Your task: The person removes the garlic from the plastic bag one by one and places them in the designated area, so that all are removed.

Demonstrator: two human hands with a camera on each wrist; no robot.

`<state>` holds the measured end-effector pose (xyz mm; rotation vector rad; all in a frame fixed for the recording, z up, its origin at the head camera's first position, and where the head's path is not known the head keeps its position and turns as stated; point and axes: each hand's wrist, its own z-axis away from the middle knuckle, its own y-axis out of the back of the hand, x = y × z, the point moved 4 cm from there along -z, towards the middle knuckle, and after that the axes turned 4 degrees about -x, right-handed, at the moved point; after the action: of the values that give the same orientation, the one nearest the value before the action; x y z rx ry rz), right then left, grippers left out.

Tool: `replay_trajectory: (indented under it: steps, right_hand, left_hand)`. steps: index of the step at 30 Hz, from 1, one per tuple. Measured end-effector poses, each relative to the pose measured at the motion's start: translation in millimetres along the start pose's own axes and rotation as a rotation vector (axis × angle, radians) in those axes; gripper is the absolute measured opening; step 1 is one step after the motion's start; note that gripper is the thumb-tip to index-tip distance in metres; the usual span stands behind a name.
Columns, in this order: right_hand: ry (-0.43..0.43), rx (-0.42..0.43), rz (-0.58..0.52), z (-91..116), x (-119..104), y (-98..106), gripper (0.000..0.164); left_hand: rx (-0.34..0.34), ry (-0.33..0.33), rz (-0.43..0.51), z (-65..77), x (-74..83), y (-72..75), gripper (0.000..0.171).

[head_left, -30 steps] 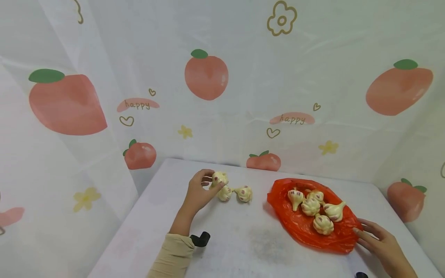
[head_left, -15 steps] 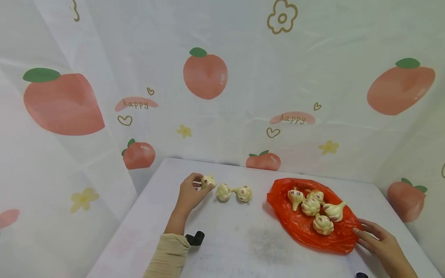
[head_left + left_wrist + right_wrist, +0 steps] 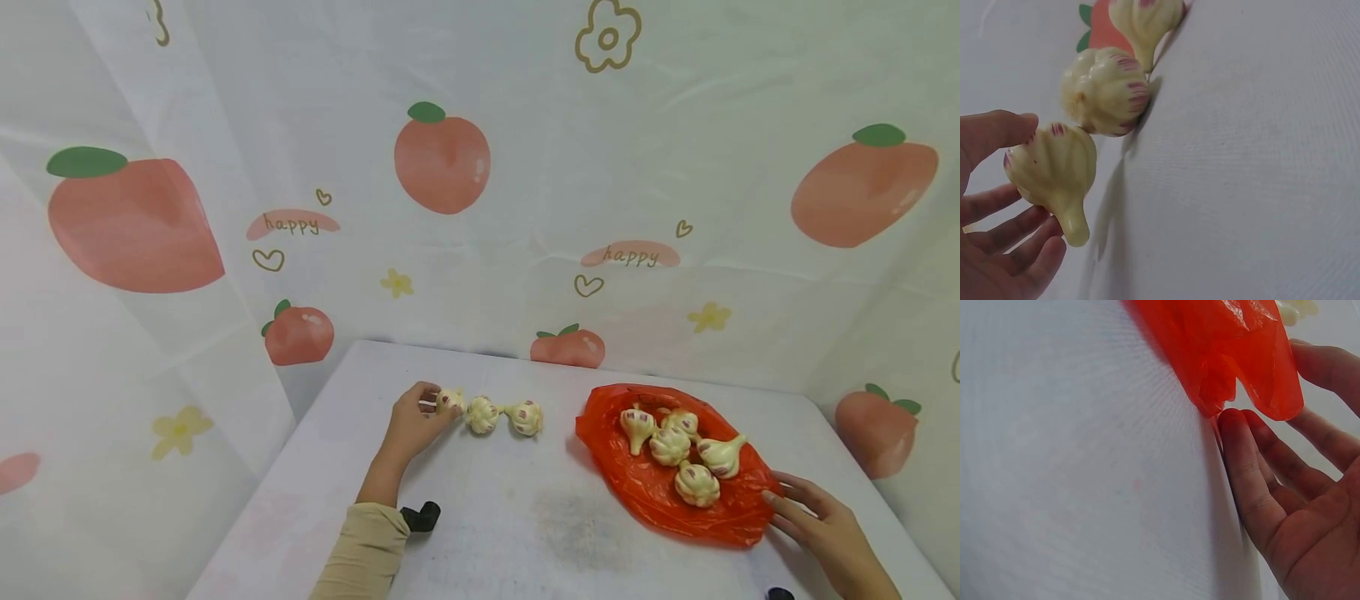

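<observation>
In the head view my left hand (image 3: 412, 422) pinches a garlic bulb (image 3: 450, 402), pale with purple streaks, at the left end of a row. Up close in the left wrist view, thumb and fingers grip the bulb (image 3: 1054, 165) by its side, its stem pointing away. Beside it lie a second garlic bulb (image 3: 482, 415) and a third garlic bulb (image 3: 528, 417). On the right, my right hand (image 3: 828, 529) touches the edge of a red plastic bag (image 3: 630, 492). Its fingertips (image 3: 1235, 425) lie right at the plastic, loosely spread. Several garlic bulbs (image 3: 671, 447) rest on the bag.
The white table (image 3: 517, 525) meets a white curtain (image 3: 517, 283) printed with peaches along its back and sides. A black fitting (image 3: 422, 517) shows at the left wrist, and part of another black piece (image 3: 780, 593) near the right one.
My left hand has moved its garlic bulb left and then down, from over the middle bulb to the row's left end. The right hand and the bag have stayed in place.
</observation>
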<state>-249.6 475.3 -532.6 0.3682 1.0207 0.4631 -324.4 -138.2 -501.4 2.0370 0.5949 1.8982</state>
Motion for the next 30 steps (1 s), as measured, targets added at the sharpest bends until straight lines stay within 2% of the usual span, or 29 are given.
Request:
replay_trajectory:
  steps: [10, 18, 21, 25, 30]
  right_hand:
    - [0.003, 0.0, -0.003, -1, 1, 1, 0.105]
    - [0.01, -0.003, -0.009, 1, -1, 0, 0.102]
    - [0.027, 0.003, -0.015, 2, -4, 2, 0.099]
    - [0.042, 0.006, -0.021, 1, -6, 4, 0.098]
    - [0.048, 0.003, -0.044, 2, -4, 0, 0.096]
  left_hand:
    - [-0.016, 0.015, -0.012, -0.7, -4.6, -2.7, 0.053]
    - [-0.008, -0.019, -0.022, 0.0, 2.0, 0.0, 0.053]
    - [0.002, -0.064, -0.038, -2.7, 11.1, -1.1, 0.051]
    - [0.017, -0.146, -0.049, -5.8, 32.9, -6.2, 0.047]
    - [-0.019, -0.214, -0.016, -5.2, 64.4, -21.4, 0.047]
